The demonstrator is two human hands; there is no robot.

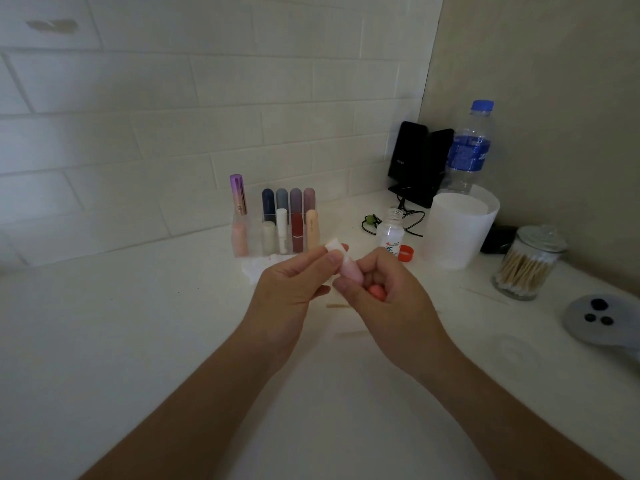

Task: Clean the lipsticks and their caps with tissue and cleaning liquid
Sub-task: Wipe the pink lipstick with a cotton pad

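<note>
The white counter [138, 341] fills the lower frame, with open room in front of both hands. At centre frame a clear organizer [242, 249] holds upright lipsticks. Just below it, the right hand [388, 292] curls around a pink lipstick tube [351, 270], whose long axis tilts up and left. The left hand [294, 289], equally near, pinches a tissue [333, 244] against the tube's upper end.
</note>
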